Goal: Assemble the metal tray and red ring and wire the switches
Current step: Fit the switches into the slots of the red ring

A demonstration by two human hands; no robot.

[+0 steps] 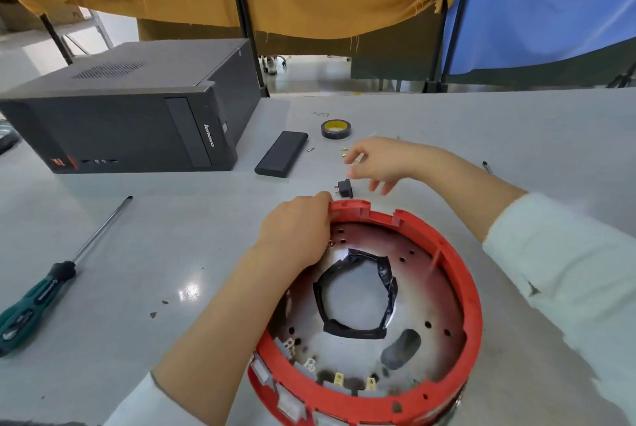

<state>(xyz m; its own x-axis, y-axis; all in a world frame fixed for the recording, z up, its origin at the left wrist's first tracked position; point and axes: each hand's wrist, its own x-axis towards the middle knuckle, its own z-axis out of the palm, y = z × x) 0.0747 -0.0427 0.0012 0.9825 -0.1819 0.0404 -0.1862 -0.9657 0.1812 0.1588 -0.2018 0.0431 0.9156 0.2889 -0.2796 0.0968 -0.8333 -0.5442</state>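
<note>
The red ring [461, 274] already sits around the metal tray [423, 291] on the counter [172, 253] right in front of me, so that part of the assembly looks done as far as I can judge. Along the near wall of the ring several switches [339, 380] are seated with their brass terminals standing bare, and I see no wires on them, so the wiring is still ahead of me. One more small black switch [344, 188] lies loose on the counter just beyond the ring's far rim, beside an open notch there. My left hand [297, 229] grips that far rim, fingers curled over the red edge and down inside, holding the assembly in place. My right hand [382, 160] hovers above the loose switch with its fingers loosely spread; it may be pinching something tiny between thumb and forefinger, but the blur keeps me from telling. A few small brass terminals [343, 152] lie just past it, with a roll of black tape [335, 129] farther back and a green-handled screwdriver [51, 284] well off to my left.
</note>
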